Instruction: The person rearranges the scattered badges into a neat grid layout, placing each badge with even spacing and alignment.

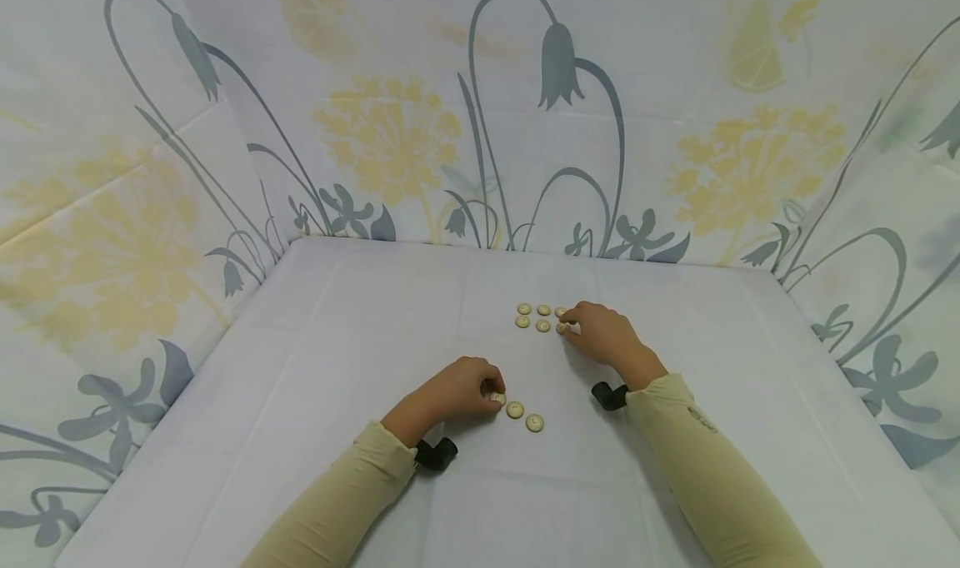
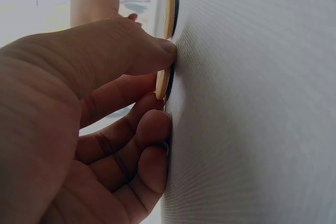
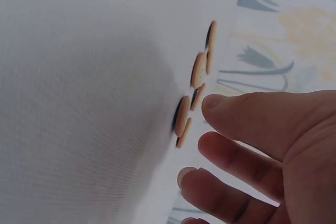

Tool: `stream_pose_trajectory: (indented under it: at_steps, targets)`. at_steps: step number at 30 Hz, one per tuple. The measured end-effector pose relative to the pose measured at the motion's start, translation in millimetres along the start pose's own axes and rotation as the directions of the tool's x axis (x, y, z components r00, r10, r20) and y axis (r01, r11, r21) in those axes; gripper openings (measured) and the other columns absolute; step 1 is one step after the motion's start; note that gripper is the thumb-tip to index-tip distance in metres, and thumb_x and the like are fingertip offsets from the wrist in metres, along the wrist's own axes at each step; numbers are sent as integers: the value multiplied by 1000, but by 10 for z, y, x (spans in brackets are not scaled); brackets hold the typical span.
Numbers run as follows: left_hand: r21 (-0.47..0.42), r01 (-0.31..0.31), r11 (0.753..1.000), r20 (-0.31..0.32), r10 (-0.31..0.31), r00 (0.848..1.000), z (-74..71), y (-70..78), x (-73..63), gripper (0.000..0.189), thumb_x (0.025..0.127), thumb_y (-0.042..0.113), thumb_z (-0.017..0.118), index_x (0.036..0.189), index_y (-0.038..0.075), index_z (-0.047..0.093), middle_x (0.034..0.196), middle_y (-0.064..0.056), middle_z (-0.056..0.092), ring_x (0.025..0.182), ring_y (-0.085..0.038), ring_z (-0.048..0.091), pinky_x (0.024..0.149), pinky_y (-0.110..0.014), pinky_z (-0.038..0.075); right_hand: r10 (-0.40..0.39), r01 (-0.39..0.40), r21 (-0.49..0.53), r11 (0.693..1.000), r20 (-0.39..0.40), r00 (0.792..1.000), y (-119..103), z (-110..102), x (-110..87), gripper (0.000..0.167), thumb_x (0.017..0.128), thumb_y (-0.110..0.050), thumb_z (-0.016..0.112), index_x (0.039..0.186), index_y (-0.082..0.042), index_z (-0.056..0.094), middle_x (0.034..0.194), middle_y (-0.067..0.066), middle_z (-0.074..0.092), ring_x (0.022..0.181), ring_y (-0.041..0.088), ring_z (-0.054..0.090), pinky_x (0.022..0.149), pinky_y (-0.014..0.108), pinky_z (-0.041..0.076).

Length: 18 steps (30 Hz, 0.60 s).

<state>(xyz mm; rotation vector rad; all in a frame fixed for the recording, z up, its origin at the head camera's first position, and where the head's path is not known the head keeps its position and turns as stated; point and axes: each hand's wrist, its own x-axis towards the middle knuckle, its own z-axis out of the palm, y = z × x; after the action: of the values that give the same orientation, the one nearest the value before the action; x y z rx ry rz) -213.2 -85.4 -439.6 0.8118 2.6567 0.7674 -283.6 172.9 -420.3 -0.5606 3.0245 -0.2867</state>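
Note:
At the near row of beige buttons, my left hand point(image 1: 459, 391) pinches the leftmost button point(image 1: 497, 398) between thumb and fingers. The left wrist view shows that button point(image 2: 162, 84) low against the cloth, its upper part hidden by the thumb. Two more buttons, a middle one point(image 1: 514, 410) and a right one point(image 1: 534, 422), continue the row. Farther back, two short rows of similar buttons point(image 1: 543, 326) lie flat. My right hand point(image 1: 600, 333) is at their right end, fingers loosely bent. In the right wrist view its thumb point(image 3: 231, 109) is beside the buttons point(image 3: 182, 115), with nothing visibly held.
A white cloth point(image 1: 360, 318) covers the table. Patterned fabric with flowers point(image 1: 393, 135) rises at the back and both sides. Each wrist bears a small black camera, one on the left point(image 1: 437, 454) and one on the right point(image 1: 609, 396).

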Motion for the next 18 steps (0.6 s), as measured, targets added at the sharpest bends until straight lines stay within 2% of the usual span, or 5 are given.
stream_pose_trajectory:
  at_steps: [7, 11, 18]
  targets:
    - [6, -1, 1000, 4, 1, 1000, 3, -14, 10, 10, 84, 17, 72, 93, 12, 71, 85, 5, 63, 78, -8, 53, 72, -23, 46, -26, 26, 5, 1000, -3, 1000, -66, -20, -82, 27, 91, -21, 65, 117, -14, 69, 118, 9, 66, 108, 32, 64, 83, 50, 52]
    - [5, -1, 1000, 4, 1, 1000, 6, -21, 15, 10, 84, 17, 72, 93, 13, 71, 85, 5, 63, 78, -8, 53, 72, -23, 46, -46, 46, 11, 999, 10, 999, -122, -37, -134, 30, 90, -22, 67, 119, -13, 68, 119, 8, 66, 109, 31, 63, 85, 49, 52]
    - [1, 2, 1000, 4, -2, 1000, 12, -22, 20, 10, 84, 17, 72, 93, 13, 71, 85, 5, 63, 78, -8, 53, 72, -23, 46, -88, 88, 17, 996, 11, 996, -192, -57, -237, 34, 90, -24, 67, 121, -13, 66, 129, 10, 63, 122, 34, 57, 94, 53, 48]
